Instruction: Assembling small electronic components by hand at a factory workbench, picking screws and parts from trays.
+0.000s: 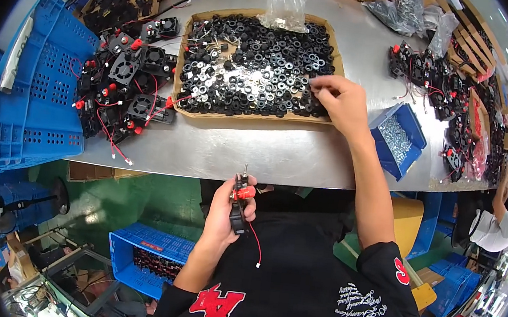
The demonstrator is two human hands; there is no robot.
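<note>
My left hand (222, 209) is closed around a small black fan assembly (238, 209), held in front of my chest at the table's near edge. It has a red piece on its side, a thin metal shaft pointing up, and a red wire with a white plug hanging down. My right hand (341, 103) reaches over the right side of a shallow cardboard tray (252, 116). Thumb and forefinger are pinched together there; what they hold, if anything, is too small to make out. Many small black and silvery rings (261, 85) fill the tray, with several metal pins among them.
Black fan assemblies (129, 77) lie piled left of the tray beside a blue crate (37, 105); more fan assemblies (429, 78) lie at the right. A blue bin (414, 135) of small metal parts stands near my right forearm. Another person (494, 227) is at far right.
</note>
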